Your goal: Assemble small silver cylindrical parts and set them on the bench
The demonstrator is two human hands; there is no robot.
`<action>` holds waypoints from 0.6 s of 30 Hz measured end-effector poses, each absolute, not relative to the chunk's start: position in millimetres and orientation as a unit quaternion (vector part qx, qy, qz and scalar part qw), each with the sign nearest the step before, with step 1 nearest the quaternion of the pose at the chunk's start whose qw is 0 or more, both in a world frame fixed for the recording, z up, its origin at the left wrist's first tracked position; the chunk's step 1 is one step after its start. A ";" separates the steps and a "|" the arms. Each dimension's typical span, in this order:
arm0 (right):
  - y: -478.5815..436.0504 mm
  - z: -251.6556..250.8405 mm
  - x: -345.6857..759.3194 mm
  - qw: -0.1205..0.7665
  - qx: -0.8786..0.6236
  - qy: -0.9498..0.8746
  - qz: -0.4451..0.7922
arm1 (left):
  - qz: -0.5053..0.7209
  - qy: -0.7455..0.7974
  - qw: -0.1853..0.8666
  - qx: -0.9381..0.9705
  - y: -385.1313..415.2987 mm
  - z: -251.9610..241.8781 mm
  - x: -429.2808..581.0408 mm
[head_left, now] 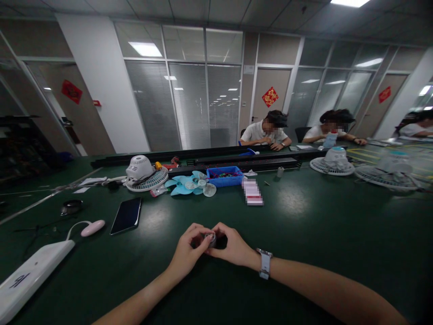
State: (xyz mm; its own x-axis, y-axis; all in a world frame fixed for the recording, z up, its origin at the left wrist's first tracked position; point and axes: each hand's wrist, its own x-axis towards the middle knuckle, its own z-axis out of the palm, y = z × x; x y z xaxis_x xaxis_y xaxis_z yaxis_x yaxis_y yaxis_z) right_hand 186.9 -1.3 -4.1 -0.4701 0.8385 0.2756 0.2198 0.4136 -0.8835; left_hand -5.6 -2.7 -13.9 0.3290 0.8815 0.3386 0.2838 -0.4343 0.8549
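My left hand (188, 249) and my right hand (232, 247) meet over the dark green table (304, 234) near its front edge. Both pinch a small grey round part (211, 238) between their fingertips; its details are too small to make out. A watch (265, 263) sits on my right wrist. Farther back lie a white fan housing on its grille (144, 174), a light blue fan blade (189, 184) and a blue tray (224, 175) of small parts.
A black phone (126, 215) lies left of my hands, with a pink oval device (92, 228) and a white box (30, 275) beyond it. A black rail (203, 155) crosses the table. Two people sit at the far side, more fan parts (333, 161) at right.
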 end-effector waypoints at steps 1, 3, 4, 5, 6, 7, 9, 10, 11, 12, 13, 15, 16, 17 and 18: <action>-1.6 -3.3 186.9 0.377 -0.352 -0.753 0.409 | 0.423 0.397 0.353 0.734 -2.8 -13.5 -5.3; -2.5 -1.8 186.8 0.378 -0.349 -0.754 0.409 | 0.423 0.400 0.352 0.733 -3.1 -12.7 -4.6; -3.0 -1.0 186.6 0.378 -0.347 -0.753 0.411 | 0.423 0.403 0.351 0.732 -3.2 -12.2 -4.3; -3.4 -0.2 186.4 0.377 -0.347 -0.753 0.413 | 0.423 0.406 0.350 0.731 -3.3 -11.7 -4.1; -3.9 0.5 186.2 0.377 -0.348 -0.752 0.414 | 0.424 0.409 0.348 0.729 -3.6 -11.2 -4.0; -4.3 1.2 185.9 0.377 -0.348 -0.751 0.415 | 0.425 0.411 0.346 0.728 -3.8 -10.8 -4.0; -4.9 2.2 185.5 0.378 -0.350 -0.750 0.414 | 0.426 0.414 0.342 0.728 -4.6 -9.9 -4.2; -5.0 2.5 185.4 0.378 -0.350 -0.751 0.413 | 0.426 0.414 0.341 0.729 -5.1 -9.5 -4.4; -5.1 2.6 185.4 0.377 -0.350 -0.752 0.411 | 0.425 0.413 0.341 0.730 -5.5 -9.1 -4.5; -5.1 2.6 185.5 0.377 -0.350 -0.754 0.409 | 0.424 0.413 0.341 0.731 -5.8 -8.8 -4.6; -5.1 2.4 185.6 0.376 -0.350 -0.755 0.407 | 0.424 0.412 0.340 0.731 -6.1 -8.6 -4.6; -4.8 1.5 185.7 0.376 -0.351 -0.757 0.404 | 0.425 0.411 0.339 0.732 -6.3 -8.7 -4.4; -4.7 1.0 185.7 0.377 -0.350 -0.756 0.405 | 0.427 0.411 0.337 0.732 -6.3 -8.9 -4.3; -4.5 0.3 185.6 0.380 -0.349 -0.754 0.407 | 0.430 0.409 0.334 0.732 -6.1 -9.2 -4.1; -4.3 -0.4 185.5 0.382 -0.348 -0.752 0.409 | 0.431 0.408 0.332 0.733 -5.9 -9.6 -4.0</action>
